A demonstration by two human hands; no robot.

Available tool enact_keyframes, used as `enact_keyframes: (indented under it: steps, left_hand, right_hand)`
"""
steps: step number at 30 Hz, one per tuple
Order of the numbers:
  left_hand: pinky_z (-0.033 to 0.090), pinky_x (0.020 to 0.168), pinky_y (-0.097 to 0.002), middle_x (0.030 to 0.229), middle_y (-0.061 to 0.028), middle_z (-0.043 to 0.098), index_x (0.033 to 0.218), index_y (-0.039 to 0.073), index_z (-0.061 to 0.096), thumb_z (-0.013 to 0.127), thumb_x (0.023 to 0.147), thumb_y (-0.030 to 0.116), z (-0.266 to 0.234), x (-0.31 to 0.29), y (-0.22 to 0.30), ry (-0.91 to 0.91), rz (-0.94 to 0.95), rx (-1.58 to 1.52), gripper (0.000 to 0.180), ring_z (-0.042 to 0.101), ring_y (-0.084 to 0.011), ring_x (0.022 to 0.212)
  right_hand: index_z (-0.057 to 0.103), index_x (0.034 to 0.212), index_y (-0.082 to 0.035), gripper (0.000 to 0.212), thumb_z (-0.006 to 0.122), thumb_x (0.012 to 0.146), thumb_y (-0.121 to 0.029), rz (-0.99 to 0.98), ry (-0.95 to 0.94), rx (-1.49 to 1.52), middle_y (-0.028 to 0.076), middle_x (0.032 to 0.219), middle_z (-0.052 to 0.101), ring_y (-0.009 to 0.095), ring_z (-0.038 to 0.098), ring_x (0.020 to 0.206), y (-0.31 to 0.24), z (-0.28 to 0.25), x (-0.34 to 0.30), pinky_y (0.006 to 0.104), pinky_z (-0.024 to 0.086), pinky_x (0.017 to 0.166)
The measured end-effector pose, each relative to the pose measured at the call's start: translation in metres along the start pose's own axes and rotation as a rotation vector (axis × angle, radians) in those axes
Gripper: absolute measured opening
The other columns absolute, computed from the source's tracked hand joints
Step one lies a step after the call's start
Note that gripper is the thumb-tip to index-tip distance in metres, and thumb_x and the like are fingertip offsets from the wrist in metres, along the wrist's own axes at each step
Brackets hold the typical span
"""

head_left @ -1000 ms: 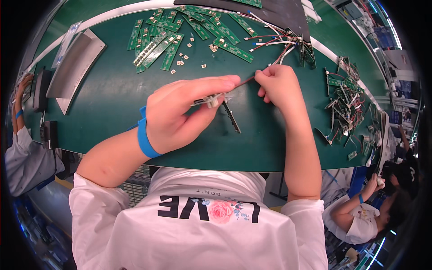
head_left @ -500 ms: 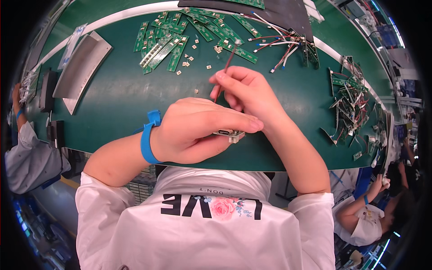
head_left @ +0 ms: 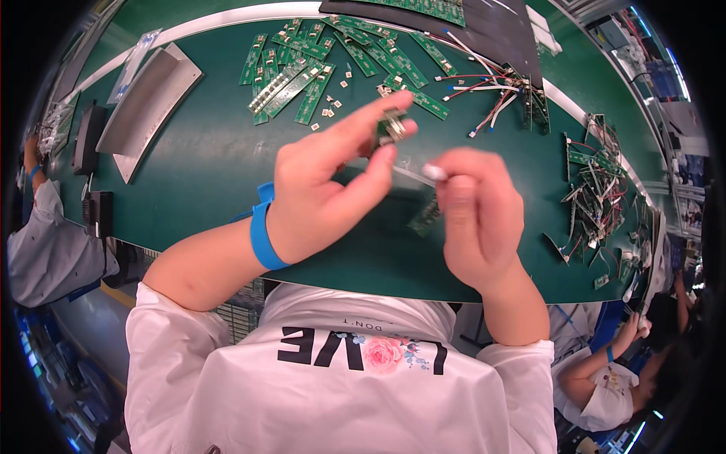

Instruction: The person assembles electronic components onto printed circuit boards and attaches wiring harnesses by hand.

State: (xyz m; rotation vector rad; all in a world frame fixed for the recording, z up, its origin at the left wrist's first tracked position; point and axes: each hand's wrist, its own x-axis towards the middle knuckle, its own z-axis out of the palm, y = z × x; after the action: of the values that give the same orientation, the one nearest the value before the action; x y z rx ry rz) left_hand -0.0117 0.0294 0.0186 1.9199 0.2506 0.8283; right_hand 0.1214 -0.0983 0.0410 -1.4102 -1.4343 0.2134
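Note:
My left hand (head_left: 325, 185), with a blue band at its wrist, is closed on a small green circuit board (head_left: 392, 129), pinched between thumb and fingers above the table. A pale metal-looking part shows on the board, blurred by motion. To its right, my right hand (head_left: 484, 216) is closed in a pinch, with a small white piece (head_left: 435, 172) at its fingertips. A pale, wire-like streak (head_left: 414, 174) runs toward that piece from the left. Beside my right thumb, a blurred green strip (head_left: 426, 218) shows; what bears it I cannot tell.
Green circuit board strips (head_left: 314, 94) and small pale parts (head_left: 327, 113) lie on the green table (head_left: 204, 181). Boards with wires (head_left: 503, 83) lie at the back right; a wired heap (head_left: 597, 197) is at right. A bent metal panel (head_left: 147, 110) stands left. Other people sit at both sides.
My left hand has turned and risen, bringing the board into view at its fingertips. My right hand has moved right and nearer me. The dark red wire-like strand no longer shows.

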Motion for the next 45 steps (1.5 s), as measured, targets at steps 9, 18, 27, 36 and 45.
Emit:
enact_keyframes:
  steps: [9, 18, 27, 36, 45]
  left_hand:
    - [0.051, 0.085, -0.0307, 0.128, -0.0232, 0.053, 0.125, -0.011, 0.046, 0.050, 0.086, -0.008, -0.001, -0.007, 0.003, -0.192, 0.034, 0.017, 0.039, 0.065, -0.0265, 0.102]
    - [0.050, 0.089, -0.0321, 0.129, -0.0227, 0.053, 0.127, -0.008, 0.045, 0.049, 0.087, -0.008, 0.003, -0.012, -0.007, -0.173, 0.043, 0.036, 0.040, 0.063, -0.0280, 0.106]
    - [0.051, 0.088, -0.0329, 0.129, -0.0204, 0.053, 0.133, -0.009, 0.038, 0.046, 0.086, -0.010, -0.001, -0.009, -0.006, -0.248, 0.059, 0.032, 0.047, 0.061, -0.0301, 0.109]
    - [0.052, 0.080, -0.0301, 0.124, -0.0209, 0.057, 0.131, -0.008, 0.042, 0.047, 0.084, -0.010, 0.000, -0.007, -0.007, -0.264, 0.080, 0.205, 0.047, 0.065, -0.0284, 0.101]
    - [0.052, 0.073, -0.0288, 0.114, -0.0187, 0.063, 0.132, -0.005, 0.043, 0.049, 0.081, -0.010, 0.002, -0.007, -0.007, -0.261, 0.115, 0.330, 0.052, 0.068, -0.0256, 0.087]
  right_hand:
    - [0.066, 0.089, -0.006, 0.016, 0.073, 0.075, -0.007, -0.188, 0.070, -0.371, 0.002, 0.056, 0.052, 0.016, 0.048, 0.043, 0.006, 0.003, 0.000, 0.0285, 0.032, 0.041]
    - [0.066, 0.090, -0.005, 0.019, 0.074, 0.073, -0.006, -0.153, 0.045, -0.463, 0.000, 0.052, 0.044, 0.015, 0.040, 0.041, 0.005, 0.005, -0.001, 0.0282, 0.029, 0.040]
    - [0.066, 0.088, -0.007, 0.011, 0.070, 0.077, -0.008, -0.007, 0.012, -0.351, 0.002, 0.054, 0.047, 0.016, 0.044, 0.042, 0.000, 0.004, 0.000, 0.0295, 0.032, 0.042]
    - [0.068, 0.087, -0.008, 0.015, 0.072, 0.073, -0.006, -0.066, 0.008, -0.483, 0.000, 0.053, 0.047, 0.016, 0.045, 0.043, 0.002, 0.002, -0.002, 0.0292, 0.030, 0.042]
    - [0.067, 0.090, -0.008, 0.020, 0.073, 0.071, -0.006, -0.103, -0.040, -0.546, 0.000, 0.055, 0.046, 0.016, 0.046, 0.044, 0.004, 0.002, -0.004, 0.0296, 0.031, 0.041]
